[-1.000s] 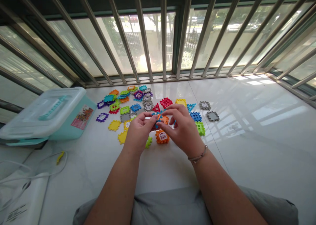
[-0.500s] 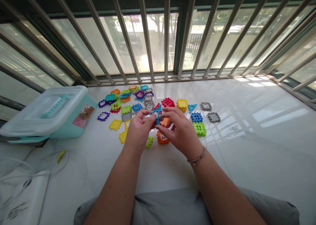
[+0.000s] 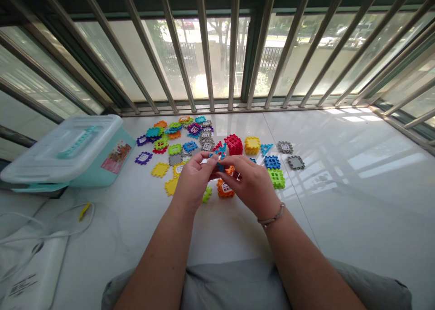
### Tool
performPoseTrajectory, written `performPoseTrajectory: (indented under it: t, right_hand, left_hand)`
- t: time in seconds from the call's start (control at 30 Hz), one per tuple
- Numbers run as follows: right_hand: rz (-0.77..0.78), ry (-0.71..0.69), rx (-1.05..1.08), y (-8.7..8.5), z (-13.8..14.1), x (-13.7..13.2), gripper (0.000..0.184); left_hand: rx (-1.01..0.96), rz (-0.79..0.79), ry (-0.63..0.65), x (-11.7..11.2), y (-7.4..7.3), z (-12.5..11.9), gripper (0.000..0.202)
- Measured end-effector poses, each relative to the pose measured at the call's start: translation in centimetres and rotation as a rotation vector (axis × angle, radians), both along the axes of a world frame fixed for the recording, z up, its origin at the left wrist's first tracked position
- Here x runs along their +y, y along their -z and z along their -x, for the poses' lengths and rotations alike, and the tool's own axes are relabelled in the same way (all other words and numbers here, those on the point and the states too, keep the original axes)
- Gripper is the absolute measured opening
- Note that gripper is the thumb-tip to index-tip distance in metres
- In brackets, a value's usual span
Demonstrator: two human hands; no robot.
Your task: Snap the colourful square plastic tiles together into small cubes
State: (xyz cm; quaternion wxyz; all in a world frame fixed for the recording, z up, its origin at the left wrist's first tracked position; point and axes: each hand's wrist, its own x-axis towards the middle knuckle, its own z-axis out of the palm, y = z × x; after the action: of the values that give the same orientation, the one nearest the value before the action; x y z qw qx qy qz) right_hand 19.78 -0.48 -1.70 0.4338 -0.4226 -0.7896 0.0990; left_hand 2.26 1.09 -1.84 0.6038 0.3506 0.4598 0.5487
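Note:
Between my two hands, above the floor, is a blue toothed plastic building piece (image 3: 221, 152), partly covered by fingers. My left hand (image 3: 196, 174) pinches its left side between thumb and fingers. On the other side, my right hand (image 3: 250, 179) has its thumb and fingertips closed on the same piece. Just behind stands a red cube of building pieces (image 3: 234, 144). An orange block (image 3: 225, 188) with a white label sits below the hands. Right of them lie a yellow stack (image 3: 252, 145), a blue stack (image 3: 272, 162), a green stack (image 3: 276, 178) and a blue triangle piece (image 3: 266, 149).
A loose pile of coloured building pieces (image 3: 175, 128) spreads to the left. Farther left stands a lidded teal storage box (image 3: 97, 167). Two grey pieces (image 3: 296, 162) lie at right. Metal bars (image 3: 233, 65) line the window; a white cable (image 3: 93, 210) is at lower left.
The blue piece has tilted between my fingers, from standing upright to leaning. My right fingers have closed in on it. The view has shifted slightly.

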Motion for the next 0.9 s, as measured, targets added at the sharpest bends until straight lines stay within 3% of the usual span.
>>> performPoseTrajectory:
  t: [0.1, 0.23, 0.33, 0.53, 0.7, 0.9]
  right_hand:
    - [-0.004, 0.041, -0.024, -0.1, -0.2, 0.0, 0.016]
    - [-0.029, 0.197, -0.067, -0.2, -1.9, 0.8, 0.022]
    - [-0.029, 0.394, -0.092, -0.1, -5.0, 2.2, 0.026]
    - [0.199, 0.785, -0.171, 0.5, -11.2, 4.5, 0.029]
    - [0.361, 0.809, -0.244, 1.5, -11.7, 5.5, 0.025]
    - [0.434, 0.806, -0.303, 2.3, -10.9, 6.7, 0.024]
  left_hand:
    - [0.039, -0.025, -0.019, 0.0, 0.1, 0.1, 0.052]
    - [0.138, -0.067, -0.092, 0.2, 0.1, 0.7, 0.048]
    - [0.16, -0.052, -0.179, 0.5, 0.2, 1.4, 0.043]
    - [0.135, -0.015, -0.279, 1.4, 0.5, 2.1, 0.039]
    - [0.149, -0.016, -0.293, 1.4, 0.9, 2.0, 0.038]
    - [0.152, 0.015, -0.294, 1.5, 0.8, 2.1, 0.037]
